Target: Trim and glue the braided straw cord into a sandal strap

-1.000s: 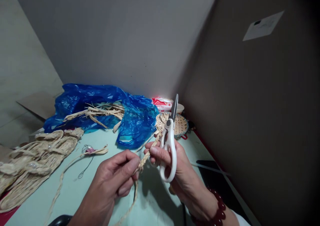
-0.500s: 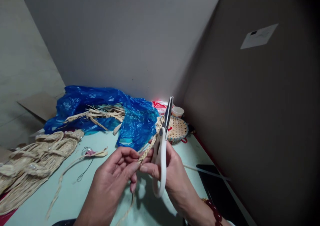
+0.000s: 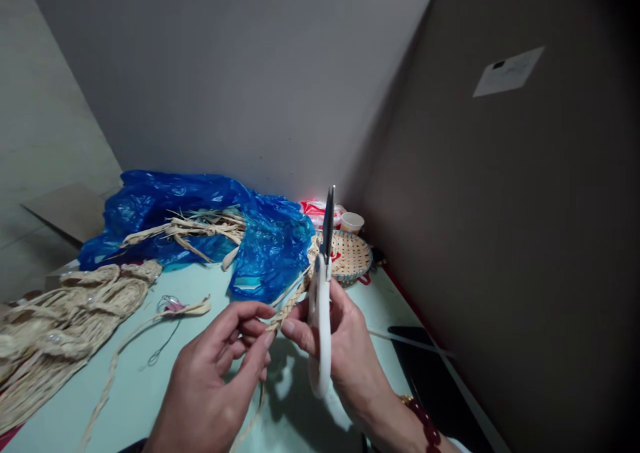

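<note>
My right hand [image 3: 345, 346] grips white-handled scissors [image 3: 320, 306], blades closed and pointing up, and its fingertips also pinch a braided straw cord [image 3: 287, 309]. My left hand [image 3: 215, 379] pinches the same braid just left of the right fingers, thumb and forefinger closed on it. The braid runs from the woven pieces at the back down past both hands toward the near table edge. A red bead bracelet [image 3: 423, 426] circles my right wrist.
A blue plastic bag [image 3: 200, 219] with loose straw lies at the back. Woven straw sandals [image 3: 60, 326] sit at left. A small woven basket [image 3: 353, 256], a paper cup [image 3: 352, 221] and a red-white packet stand near the corner. A dark panel [image 3: 435, 366] lies at right.
The scissors have turned edge-on and shifted slightly left. My left fingers loosened from a tight pinch and re-gripped the braid a little higher; both hands moved closer together.
</note>
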Action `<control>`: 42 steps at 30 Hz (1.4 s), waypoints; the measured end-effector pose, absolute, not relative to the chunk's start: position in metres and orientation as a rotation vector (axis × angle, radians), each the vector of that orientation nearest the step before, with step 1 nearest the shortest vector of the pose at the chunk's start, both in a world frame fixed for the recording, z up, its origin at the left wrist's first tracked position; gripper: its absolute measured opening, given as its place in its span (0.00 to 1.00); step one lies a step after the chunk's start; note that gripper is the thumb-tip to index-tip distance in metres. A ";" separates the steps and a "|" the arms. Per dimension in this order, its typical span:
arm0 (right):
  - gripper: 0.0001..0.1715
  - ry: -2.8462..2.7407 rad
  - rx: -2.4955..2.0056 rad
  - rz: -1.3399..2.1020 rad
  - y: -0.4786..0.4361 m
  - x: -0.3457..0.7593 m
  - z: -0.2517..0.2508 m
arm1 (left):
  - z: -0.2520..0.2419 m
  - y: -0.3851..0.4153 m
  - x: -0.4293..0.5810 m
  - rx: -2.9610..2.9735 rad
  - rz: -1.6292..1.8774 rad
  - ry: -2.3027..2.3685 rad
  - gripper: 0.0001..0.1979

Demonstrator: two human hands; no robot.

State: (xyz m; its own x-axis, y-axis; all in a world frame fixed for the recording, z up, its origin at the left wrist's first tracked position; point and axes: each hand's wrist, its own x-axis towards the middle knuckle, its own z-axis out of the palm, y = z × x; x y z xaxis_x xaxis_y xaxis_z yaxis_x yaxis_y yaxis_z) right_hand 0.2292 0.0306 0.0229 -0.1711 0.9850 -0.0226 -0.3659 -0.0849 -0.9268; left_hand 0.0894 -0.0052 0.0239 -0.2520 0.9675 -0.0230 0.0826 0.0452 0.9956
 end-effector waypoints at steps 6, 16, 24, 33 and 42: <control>0.27 -1.055 -0.896 1.483 0.029 0.225 0.020 | 0.013 -0.007 0.087 1.322 1.372 1.559 0.07; 0.26 -1.034 -0.909 1.424 0.028 0.223 0.016 | 0.006 -0.006 0.080 1.769 1.353 1.715 0.07; 0.33 -1.047 -0.969 1.416 0.027 0.220 0.015 | 0.012 -0.003 0.078 1.953 1.482 1.655 0.08; 0.21 -1.687 -1.056 0.638 0.050 0.256 0.006 | 0.046 0.009 0.067 0.981 1.310 1.341 0.14; 0.41 -2.133 -0.738 -0.460 0.079 0.307 0.021 | 0.055 0.010 0.059 0.822 1.525 1.248 0.15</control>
State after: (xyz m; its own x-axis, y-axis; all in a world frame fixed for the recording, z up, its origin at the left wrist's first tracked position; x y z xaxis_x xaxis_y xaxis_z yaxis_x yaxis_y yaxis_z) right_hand 0.3070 0.0788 0.0209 -0.4975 0.3468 0.7951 0.6435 0.7622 0.0702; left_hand 0.0592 0.0102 0.0551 -0.3076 0.9488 -0.0717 -0.2582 -0.0107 0.9660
